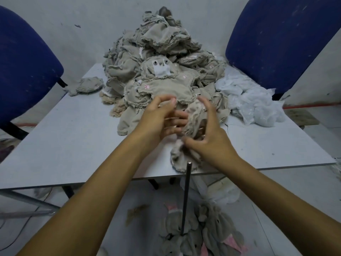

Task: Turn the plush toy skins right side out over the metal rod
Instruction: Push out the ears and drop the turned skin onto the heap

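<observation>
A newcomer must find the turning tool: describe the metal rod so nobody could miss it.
Start at the grey table and find its near edge, below the two hands. There a thin dark metal rod rises from the floor to that edge, among the finished plush toys. It is the only straight, hard, dark thing amid soft beige fabric.

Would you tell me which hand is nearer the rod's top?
Right. The right hand is just above the rod top; the left hand is farther up-left.
</observation>
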{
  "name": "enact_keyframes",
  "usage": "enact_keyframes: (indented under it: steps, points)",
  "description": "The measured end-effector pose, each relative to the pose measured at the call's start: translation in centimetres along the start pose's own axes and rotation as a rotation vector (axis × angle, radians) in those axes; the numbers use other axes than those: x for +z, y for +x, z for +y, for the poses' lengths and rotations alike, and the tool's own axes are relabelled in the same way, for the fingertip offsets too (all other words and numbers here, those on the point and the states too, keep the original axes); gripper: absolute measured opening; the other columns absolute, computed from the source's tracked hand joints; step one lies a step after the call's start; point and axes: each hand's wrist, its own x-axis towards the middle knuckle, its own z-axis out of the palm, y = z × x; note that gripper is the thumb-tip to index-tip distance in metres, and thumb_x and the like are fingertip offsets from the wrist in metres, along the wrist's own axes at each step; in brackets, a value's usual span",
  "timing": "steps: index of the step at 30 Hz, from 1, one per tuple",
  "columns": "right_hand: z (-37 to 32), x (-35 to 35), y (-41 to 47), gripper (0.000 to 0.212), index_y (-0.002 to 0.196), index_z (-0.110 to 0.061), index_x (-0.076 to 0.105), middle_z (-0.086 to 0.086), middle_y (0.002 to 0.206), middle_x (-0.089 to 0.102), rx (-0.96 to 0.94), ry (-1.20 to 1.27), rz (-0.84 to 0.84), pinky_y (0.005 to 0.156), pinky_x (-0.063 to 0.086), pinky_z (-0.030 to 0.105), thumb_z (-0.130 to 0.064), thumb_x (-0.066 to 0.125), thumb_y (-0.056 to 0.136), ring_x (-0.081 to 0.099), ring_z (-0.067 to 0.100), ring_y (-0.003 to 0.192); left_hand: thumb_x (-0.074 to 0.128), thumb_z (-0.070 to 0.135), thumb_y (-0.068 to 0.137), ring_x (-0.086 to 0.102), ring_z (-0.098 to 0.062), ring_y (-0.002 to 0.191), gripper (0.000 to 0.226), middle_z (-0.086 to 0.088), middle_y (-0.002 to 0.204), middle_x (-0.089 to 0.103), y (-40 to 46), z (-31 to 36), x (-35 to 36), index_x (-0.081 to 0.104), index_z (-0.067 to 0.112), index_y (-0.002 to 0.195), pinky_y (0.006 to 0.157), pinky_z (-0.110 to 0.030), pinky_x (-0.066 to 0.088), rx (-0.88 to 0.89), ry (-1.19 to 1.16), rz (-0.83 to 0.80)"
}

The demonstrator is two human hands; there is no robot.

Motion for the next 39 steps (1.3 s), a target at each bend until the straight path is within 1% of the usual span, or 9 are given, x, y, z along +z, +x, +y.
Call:
enact_keyframes:
  steps: [4,7,12,17,21,28,34,37,39]
  points:
    - [0.0,-0.8,1.3,0.059,0.125,-0.039,0.047,0.001,0.113,0.069,0.219,0.615,0.183,0.075,0.059,0.035,0.004,0.061,0.088,0.072,0.015,0.097,0.063,0.007,0.093,0.058,-0.011,0.07,0.02,-0.001,0.093,0.062,0.1,-0.6,-0.1,0.062,0.026,0.098,0.057,-0.02,0.047,0.159,0.369,0.045]
    - [-0.1,-1.8,1.7,0.046,0.126,-0.037,0.05,0.005,0.1,0.076,0.411,0.89,0.064,0.064,0.059,0.031,-0.004,0.055,0.095,0.075,0.02,0.086,0.069,0.015,0.09,0.066,-0.016,0.086,0.024,-0.006,0.111,0.061,-0.1,-0.8,0.4,0.06,0.027,0.109,0.069,-0.027,0.055,-0.006,0.13,-0.02]
    - [0.7,-2.7,1.5,0.056,0.128,-0.045,0.054,0.0,0.118,0.049,0.132,-0.015,0.056,0.079,0.052,0.023,-0.004,0.054,0.091,0.061,0.012,0.103,0.077,0.01,0.083,0.068,-0.028,0.098,0.027,-0.018,0.111,0.067,0.0,-1.1,0.5,0.064,0.026,0.1,0.084,-0.044,0.058,0.109,0.234,0.171]
    - [1.3,-2.8,0.9,0.026,0.119,-0.028,0.07,0.003,0.115,0.044,-0.308,-0.536,-0.009,0.092,0.035,0.021,-0.027,0.065,0.094,0.042,0.019,0.109,0.075,0.019,0.086,0.055,-0.018,0.069,0.021,-0.012,0.082,0.063,0.1,-1.0,0.3,0.065,0.028,0.101,0.061,-0.035,0.047,0.217,0.408,0.223]
    - [1.8,-2.4,0.7,0.032,0.122,-0.03,0.064,0.001,0.108,0.039,-0.285,-0.606,-0.123,0.084,0.039,0.028,-0.034,0.069,0.091,0.037,0.016,0.1,0.073,0.011,0.086,0.054,-0.011,0.057,0.017,-0.001,0.067,0.063,-0.1,-1.1,0.1,0.069,0.026,0.092,0.06,-0.027,0.046,0.229,0.399,0.257]
    - [1.7,-2.4,0.7,0.043,0.132,-0.035,0.049,-0.007,0.107,0.049,-0.23,-0.529,-0.185,0.076,0.051,0.041,-0.036,0.065,0.092,0.049,0.011,0.088,0.067,0.006,0.09,0.07,-0.026,0.094,0.017,-0.012,0.097,0.074,0.2,-0.5,-0.2,0.074,0.02,0.096,0.088,-0.039,0.057,0.137,0.278,0.268]
    - [1.6,-2.2,0.6,0.054,0.142,-0.045,0.038,-0.013,0.099,0.042,-0.175,-0.601,-0.252,0.074,0.048,0.039,-0.042,0.061,0.093,0.044,0.008,0.085,0.054,0.0,0.097,0.071,-0.018,0.077,0.02,-0.008,0.085,0.074,0.3,-0.4,-0.4,0.072,0.01,0.096,0.067,-0.026,0.06,-0.056,0.077,0.155]
    - [1.4,-2.0,0.6,0.024,0.119,-0.031,0.057,-0.009,0.096,0.047,-0.225,-0.628,-0.232,0.072,0.048,0.042,-0.036,0.059,0.095,0.05,0.016,0.088,0.056,-0.003,0.094,0.063,-0.007,0.066,0.025,0.001,0.079,0.071,0.1,-0.9,-0.2,0.07,0.017,0.095,0.061,-0.018,0.051,0.014,0.337,0.098]
    - [1.4,-2.0,0.7,0.011,0.105,-0.021,0.064,-0.007,0.092,0.045,-0.232,-0.599,-0.174,0.071,0.048,0.044,-0.027,0.061,0.096,0.051,0.019,0.086,0.06,0.005,0.093,0.058,-0.012,0.1,0.026,-0.002,0.116,0.063,-0.1,-1.6,0.0,0.07,0.026,0.105,0.089,-0.025,0.047,0.186,0.793,0.029]
